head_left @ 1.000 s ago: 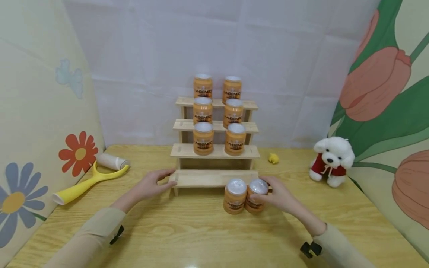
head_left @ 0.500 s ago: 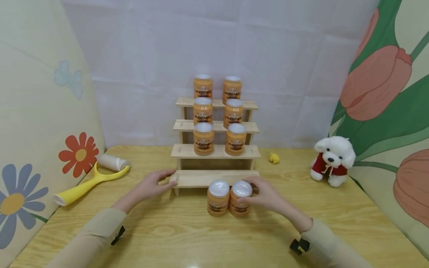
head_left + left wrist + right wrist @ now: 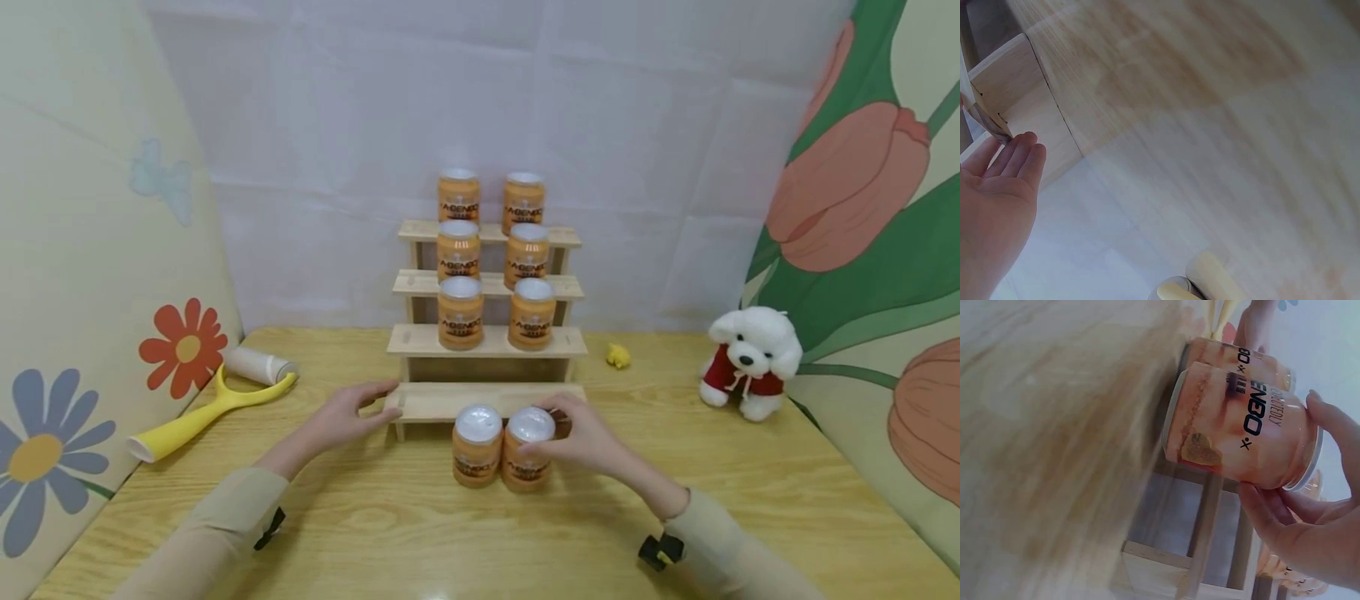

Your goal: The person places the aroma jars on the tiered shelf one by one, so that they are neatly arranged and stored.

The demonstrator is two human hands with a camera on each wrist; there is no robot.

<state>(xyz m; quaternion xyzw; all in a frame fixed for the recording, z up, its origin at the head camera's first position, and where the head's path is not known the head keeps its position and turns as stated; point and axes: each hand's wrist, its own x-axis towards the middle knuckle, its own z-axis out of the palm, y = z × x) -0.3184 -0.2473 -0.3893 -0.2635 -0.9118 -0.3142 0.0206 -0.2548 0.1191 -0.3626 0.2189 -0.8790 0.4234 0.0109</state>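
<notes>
Two orange cans stand side by side before the lowest step of a stepped wooden rack (image 3: 487, 401). My right hand (image 3: 588, 439) grips the right-hand can (image 3: 527, 461) near its top, with thumb and fingers on opposite sides. Touching or almost touching it is the left-hand can (image 3: 477, 457), which nothing holds. In the right wrist view, the gripped can (image 3: 1241, 428) partly covers the other can (image 3: 1210, 351). My left hand (image 3: 341, 418) holds the left end of the lowest step. Its fingertips meet the board's edge in the left wrist view; the thumb is mostly hidden there.
Pairs of matching orange cans (image 3: 461, 318) stand on the upper steps. A yellow Y-shaped roller handle (image 3: 202, 414) with a pale roll (image 3: 258, 365) lies at left. To the right are a small yellow object (image 3: 618, 356) and a white plush dog (image 3: 752, 362) in red.
My right hand has slid the two cans leftward along the front of the rack, slightly nearer the viewer. My left hand has stayed at the rack's left end.
</notes>
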